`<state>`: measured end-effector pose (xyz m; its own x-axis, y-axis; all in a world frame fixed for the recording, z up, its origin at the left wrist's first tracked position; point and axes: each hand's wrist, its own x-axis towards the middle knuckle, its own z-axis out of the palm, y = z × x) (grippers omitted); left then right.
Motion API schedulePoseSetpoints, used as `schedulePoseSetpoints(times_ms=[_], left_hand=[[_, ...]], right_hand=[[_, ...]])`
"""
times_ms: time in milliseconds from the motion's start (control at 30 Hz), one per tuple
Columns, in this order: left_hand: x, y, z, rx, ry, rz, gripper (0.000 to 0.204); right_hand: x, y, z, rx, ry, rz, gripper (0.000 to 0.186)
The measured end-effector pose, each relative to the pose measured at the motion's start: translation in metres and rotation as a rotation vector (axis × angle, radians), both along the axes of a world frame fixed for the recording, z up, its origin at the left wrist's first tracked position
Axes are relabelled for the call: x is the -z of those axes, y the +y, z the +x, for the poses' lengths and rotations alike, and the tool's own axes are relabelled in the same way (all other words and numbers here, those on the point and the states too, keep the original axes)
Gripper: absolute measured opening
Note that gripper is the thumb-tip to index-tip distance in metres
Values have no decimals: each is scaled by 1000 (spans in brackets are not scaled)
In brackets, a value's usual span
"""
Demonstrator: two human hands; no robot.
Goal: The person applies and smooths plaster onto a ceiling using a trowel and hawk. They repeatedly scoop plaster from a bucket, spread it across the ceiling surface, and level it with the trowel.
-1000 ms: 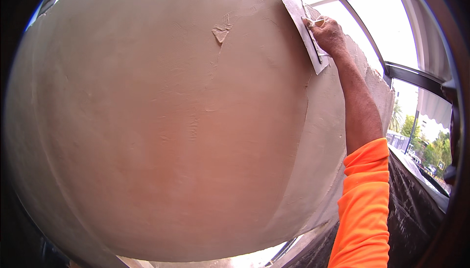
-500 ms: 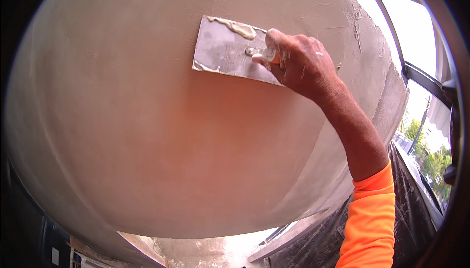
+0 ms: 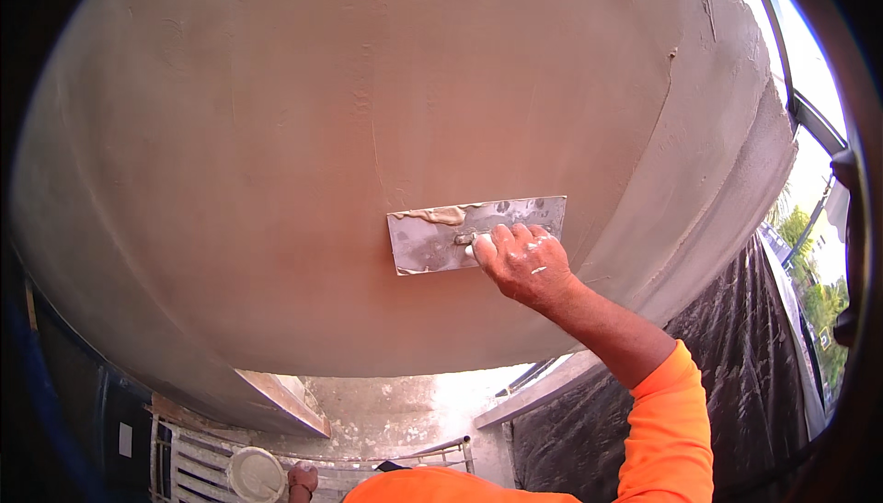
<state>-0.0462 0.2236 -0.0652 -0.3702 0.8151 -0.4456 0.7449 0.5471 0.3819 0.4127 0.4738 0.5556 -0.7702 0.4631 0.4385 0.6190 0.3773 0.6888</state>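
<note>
My right hand (image 3: 526,262) is closed round the handle of a rectangular finishing trowel (image 3: 428,244). The trowel's flat blade lies against the lower middle of a large plastered wall (image 3: 230,181), with wet plaster along its upper edge. White smears mark my knuckles. Low in view, my left hand (image 3: 302,477) looks curled, beside a round pale bucket (image 3: 257,474). What the left fingers hold, if anything, is too small to make out.
Slatted metal scaffold planking (image 3: 193,466) lies below, above a splattered floor (image 3: 386,406). Black plastic sheeting (image 3: 736,347) hangs at the right, near a dark metal frame (image 3: 817,126). Ridges and rough plaster run along the wall's right edge.
My right hand has drawn the trowel down the wall, and its blade has turned somewhat. The view has tipped lower, bringing in my left hand, the bucket and more scaffold.
</note>
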Motion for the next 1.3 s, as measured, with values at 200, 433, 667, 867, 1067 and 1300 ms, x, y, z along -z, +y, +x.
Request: schedulePoseSetpoints(times_ms=[200,433,667,867,1067,1300], left_hand=[[-1,-12,-6,196,101,-97,48],[-13,-54,-4,-82,-122,39,51],[-5,-65,-23,707,375,-383,40],[-11,33,26,195,-98,-159,61],[-23,61,44,185,-179,-89,71],[-29,56,25,258,-62,-191,68]], right_hand=[[123,2,37,-33,-62,-101,17],[293,-51,114,190,-16,-506,10],[183,-102,144,454,688,-541,29],[-29,-46,151,-189,1450,-177,30],[-202,5,151,-85,1533,93,37],[-233,11,116,-66,1474,70,36]])
